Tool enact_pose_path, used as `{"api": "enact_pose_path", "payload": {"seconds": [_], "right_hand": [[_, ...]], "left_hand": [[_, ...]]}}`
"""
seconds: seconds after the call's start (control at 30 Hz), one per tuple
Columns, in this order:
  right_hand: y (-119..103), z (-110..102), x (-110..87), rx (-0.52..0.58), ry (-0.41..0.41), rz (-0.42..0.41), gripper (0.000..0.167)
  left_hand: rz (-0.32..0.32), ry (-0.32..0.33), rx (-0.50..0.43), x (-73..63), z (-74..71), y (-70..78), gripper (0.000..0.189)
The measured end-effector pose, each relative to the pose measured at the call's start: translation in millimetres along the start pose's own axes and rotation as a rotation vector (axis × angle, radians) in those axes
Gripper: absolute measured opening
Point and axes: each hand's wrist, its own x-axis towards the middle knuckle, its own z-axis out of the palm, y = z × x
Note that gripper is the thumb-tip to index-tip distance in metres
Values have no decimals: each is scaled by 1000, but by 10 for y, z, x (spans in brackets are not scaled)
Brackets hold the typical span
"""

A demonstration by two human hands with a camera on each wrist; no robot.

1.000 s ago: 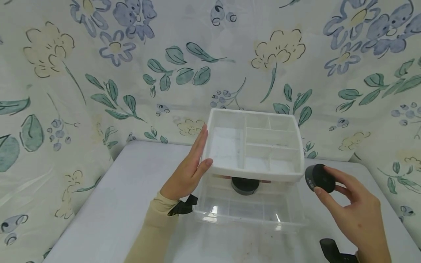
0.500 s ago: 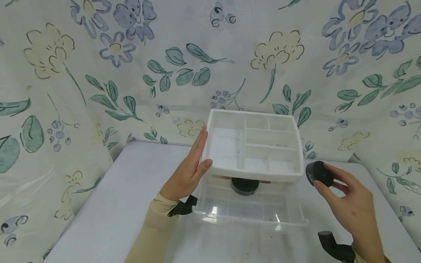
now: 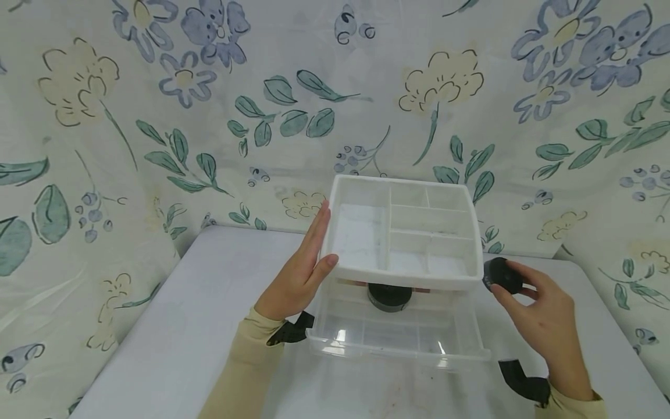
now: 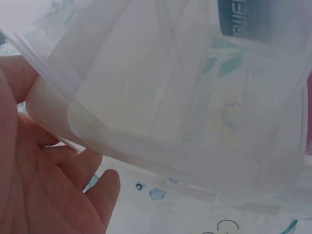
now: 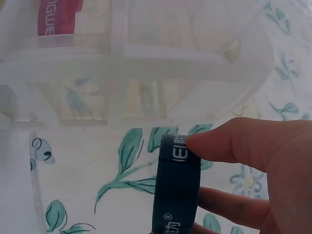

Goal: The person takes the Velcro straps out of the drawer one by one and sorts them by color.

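In the head view a white plastic organizer (image 3: 408,278) has an upper tray split into compartments. A clear drawer (image 3: 398,343) stands pulled out beneath it. Against the organizer's left side rests my left hand (image 3: 293,279), fingers extended and thumb at the front corner. My right hand (image 3: 544,308) pinches a roll of black tape (image 3: 505,276) between thumb and fingers, just right of the organizer. White lettering runs round this roll (image 5: 176,190) in the right wrist view. A second black roll (image 3: 389,298) lies in the drawer, partly hidden under the tray.
Under everything is a white table (image 3: 173,337). A floral cloth (image 3: 314,75) hangs behind and at both sides. Through the clear plastic, a red item with white letters (image 5: 57,17) shows in the right wrist view.
My right hand has shifted left with the roll of black tape, bringing it close to the organizer's right side. The left hand, organizer and drawer look unmoved.
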Motion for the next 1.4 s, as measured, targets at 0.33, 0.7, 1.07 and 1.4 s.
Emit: {"api": "enact_pose_path", "payload": {"seconds": [0.33, 0.7, 1.07, 1.4], "right_hand": [[134, 111, 57, -34, -17, -54, 53], [306, 249, 95, -70, -65, -34, 52], [447, 351, 130, -65, -116, -20, 53], [584, 454, 164, -87, -223, -32, 54]], "left_hand": [[7, 4, -4, -2, -1, -4, 71], [10, 5, -3, 2, 0, 8, 71], [18, 2, 1, 1, 2, -15, 71], [18, 3, 3, -2, 1, -12, 73]]}}
